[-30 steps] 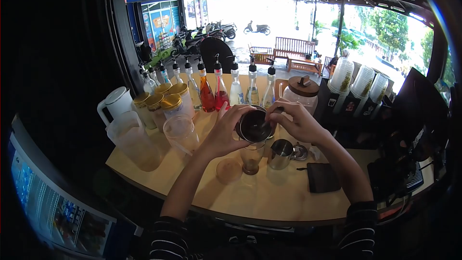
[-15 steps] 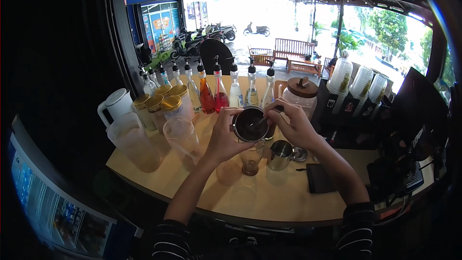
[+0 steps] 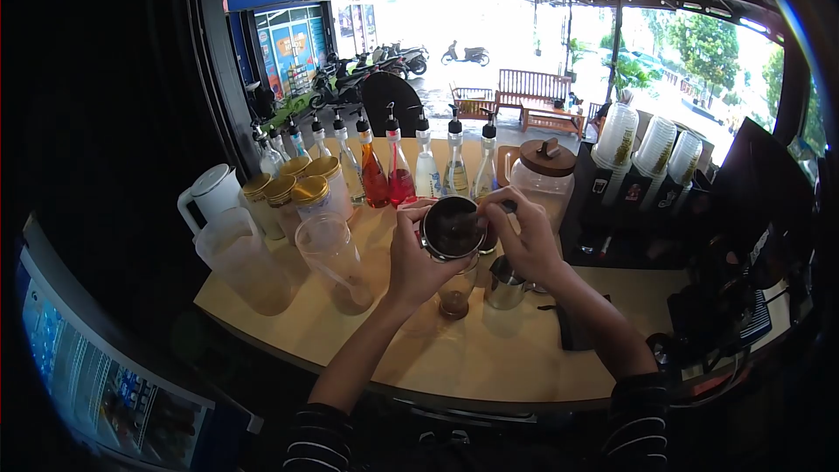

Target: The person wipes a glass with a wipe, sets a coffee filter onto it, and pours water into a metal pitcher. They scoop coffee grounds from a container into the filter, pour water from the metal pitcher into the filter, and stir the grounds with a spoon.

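While the left hand point(image 3: 414, 264) has its fingers wrapped around a dark-mouthed cup point(image 3: 454, 229) held above the counter point(image 3: 498, 363), the right hand point(image 3: 530, 243) pinches a slender utensil point(image 3: 509, 206) at the cup's mouth; its lower end is indistinct. Below, a clear glass point(image 3: 454, 304) stands near a metal pitcher point(image 3: 504, 290).

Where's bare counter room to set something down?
The counter is bare in front of the glass, left of the black pouch, plus a narrower strip before the translucent pitcher. Crowded: the back, with pump bottles and gold-lidded jars.
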Available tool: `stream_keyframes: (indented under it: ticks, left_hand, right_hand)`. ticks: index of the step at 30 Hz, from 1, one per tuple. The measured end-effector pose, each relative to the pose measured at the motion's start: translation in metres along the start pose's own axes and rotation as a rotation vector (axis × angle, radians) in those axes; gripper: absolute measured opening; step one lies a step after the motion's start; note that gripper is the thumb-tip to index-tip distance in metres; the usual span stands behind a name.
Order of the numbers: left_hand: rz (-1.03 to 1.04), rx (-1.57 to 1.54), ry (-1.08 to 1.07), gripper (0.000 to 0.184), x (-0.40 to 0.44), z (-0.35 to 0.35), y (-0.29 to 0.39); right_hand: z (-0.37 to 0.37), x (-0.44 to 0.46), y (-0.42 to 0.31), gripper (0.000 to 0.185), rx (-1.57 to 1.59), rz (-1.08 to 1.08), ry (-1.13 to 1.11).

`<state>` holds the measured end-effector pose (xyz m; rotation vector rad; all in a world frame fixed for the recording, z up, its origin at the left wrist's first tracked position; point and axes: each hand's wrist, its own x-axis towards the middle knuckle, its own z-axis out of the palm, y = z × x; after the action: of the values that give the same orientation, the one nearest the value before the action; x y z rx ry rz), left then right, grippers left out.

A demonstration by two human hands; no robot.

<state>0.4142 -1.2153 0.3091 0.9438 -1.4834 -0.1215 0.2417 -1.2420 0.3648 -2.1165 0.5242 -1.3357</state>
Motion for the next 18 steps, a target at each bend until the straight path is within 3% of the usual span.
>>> stream_keyframes:
  ticks: [4, 6, 9, 11, 13, 16, 18]
  left_hand:
    - [-0.008, 0.007, -0.037, 0.076, 0.001, -0.002, -0.004]
    - [-0.017, 0.001, -0.071, 0.076, 0.004, -0.006, -0.004]
    - [0.012, 0.106, -0.151, 0.077, 0.01, -0.018, -0.004]
    - [0.137, 0.35, -0.283, 0.079, 0.016, -0.026, -0.006]
    - [0.151, 0.321, -0.324, 0.079, 0.023, -0.032, -0.007]
    - [0.168, 0.319, -0.405, 0.08, 0.033, -0.037, -0.007]
    - [0.175, 0.343, -0.449, 0.08, 0.037, -0.038, -0.008]
  right_hand:
    - [-0.003, 0.0, 0.001, 0.013, 0.014, 0.052, -0.086]
    - [-0.005, 0.0, 0.002, 0.013, -0.021, -0.031, -0.063]
    - [-0.013, 0.005, 0.013, 0.014, 0.016, -0.013, -0.132]
    - [-0.021, 0.009, 0.013, 0.014, -0.054, -0.067, -0.174]
    - [-0.026, 0.013, 0.011, 0.015, -0.125, -0.116, -0.212]
    - [-0.03, 0.02, 0.007, 0.015, 0.004, 0.001, -0.302]
    - [-0.031, 0.025, 0.002, 0.015, -0.127, -0.099, -0.395]
